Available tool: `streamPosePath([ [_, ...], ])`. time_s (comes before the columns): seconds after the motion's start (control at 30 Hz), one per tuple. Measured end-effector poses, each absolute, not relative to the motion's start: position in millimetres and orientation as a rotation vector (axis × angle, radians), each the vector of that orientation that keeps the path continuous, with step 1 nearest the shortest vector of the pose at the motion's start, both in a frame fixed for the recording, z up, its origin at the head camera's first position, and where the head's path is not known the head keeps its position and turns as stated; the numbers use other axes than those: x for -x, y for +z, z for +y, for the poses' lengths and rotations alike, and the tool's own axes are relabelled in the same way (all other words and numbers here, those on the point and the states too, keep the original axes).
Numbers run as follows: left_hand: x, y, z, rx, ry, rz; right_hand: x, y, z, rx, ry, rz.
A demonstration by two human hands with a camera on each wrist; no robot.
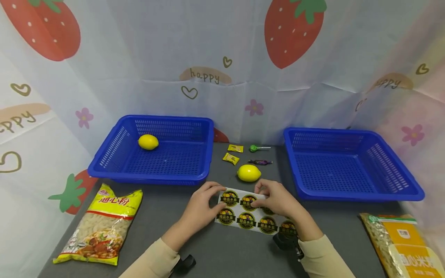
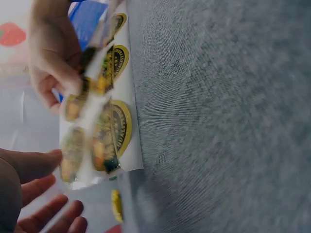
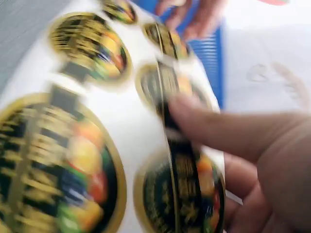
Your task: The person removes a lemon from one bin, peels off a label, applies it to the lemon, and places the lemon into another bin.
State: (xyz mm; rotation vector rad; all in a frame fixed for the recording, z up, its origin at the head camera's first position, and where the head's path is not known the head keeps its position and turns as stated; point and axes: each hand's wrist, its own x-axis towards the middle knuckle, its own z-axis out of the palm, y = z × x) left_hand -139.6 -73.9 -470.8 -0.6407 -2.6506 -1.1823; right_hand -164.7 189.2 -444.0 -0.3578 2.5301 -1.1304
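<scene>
A white sticker sheet (image 1: pixel 243 216) with round black-and-gold fruit labels lies on the grey table, its far edge lifted. My right hand (image 1: pixel 260 197) pinches a label on the sheet (image 3: pixel 131 121) between thumb and fingers, curling its edge up. My left hand (image 1: pixel 218 197) sits at the sheet's left end. Its thumb touches the edge of the sheet (image 2: pixel 121 131) and its fingers (image 2: pixel 48 218) are loosely spread, not wrapped round it. A yellow lemon (image 1: pixel 248 172) rests just beyond the sheet.
Two blue baskets stand at the back: the left basket (image 1: pixel 114 158) holds a second lemon (image 1: pixel 148 141), the right basket (image 1: pixel 399 181) holds nothing. Small wrapped candies (image 1: pixel 231 158) and a green lollipop (image 1: pixel 254 148) lie between them. A pasta bag (image 1: pixel 101 226) lies front left, another bag (image 1: pixel 403 243) front right.
</scene>
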Motion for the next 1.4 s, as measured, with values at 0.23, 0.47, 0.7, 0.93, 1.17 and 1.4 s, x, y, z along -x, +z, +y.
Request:
streamPosePath([
  [0.23, 130.6, -455.4, -71.3, 0.766, -1.029, -2.5, 158.2, -422.7, 199.4, 0.544, -1.235, 2.401],
  [0.47, 126.3, -450.1, -69.9, 0.696, -1.095, -2.44, 160.5, -420.8, 199.4, 0.547, -1.182, 2.399],
  [0.7, 122.1, -442.5, -70.1, 0.637, -1.279, -2.479, 177.2, -437.0, 198.8, 0.521, -1.02, 2.487],
  [0.93, 120.0, -440.2, -70.9, 0.562, -1.745, -2.537, 187.1, -459.1, 187.4, 0.362, -0.824, 2.704],
  [1.17, 121.0, -441.3, -72.3, 0.46, -1.872, -2.537, 186.9, -470.6, 181.0, 0.342, -0.782, 2.838],
  [1.4, 120.9, -445.3, -74.0, 0.424, -1.793, -2.594, 184.0, -476.2, 176.2, 0.371, -0.68, 2.96],
])
